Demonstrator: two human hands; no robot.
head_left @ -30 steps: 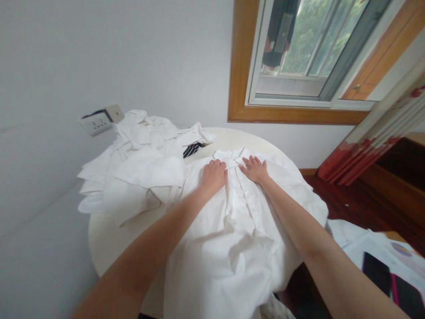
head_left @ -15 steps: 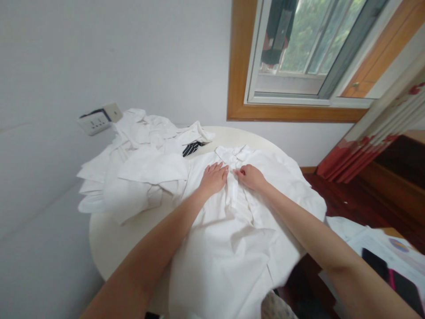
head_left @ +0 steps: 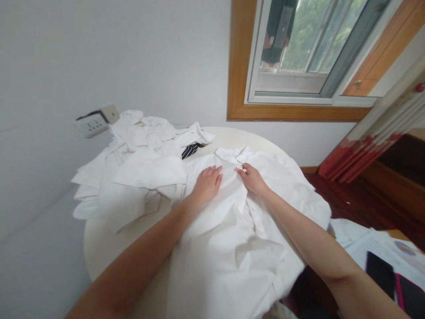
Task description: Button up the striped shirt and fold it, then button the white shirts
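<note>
A white shirt [head_left: 232,239] lies spread over a round cream table [head_left: 109,248], its collar toward the wall and its lower part hanging off the near edge. My left hand [head_left: 206,184] rests flat on the shirt's chest, fingers stretched out. My right hand [head_left: 251,177] is just beside it, fingers closed in a pinch on the shirt's front edge below the collar.
A heap of white garments [head_left: 133,168] with a black-and-white striped piece [head_left: 191,150] covers the table's left back. A wall socket [head_left: 89,124] sits on the left wall. A window is behind, a red-patterned curtain [head_left: 375,137] at right, papers and a dark phone [head_left: 381,268] at lower right.
My right hand went from lying flat to pinching the shirt's front edge and drew it over. My left hand slid slightly left and down, staying flat on the cloth.
</note>
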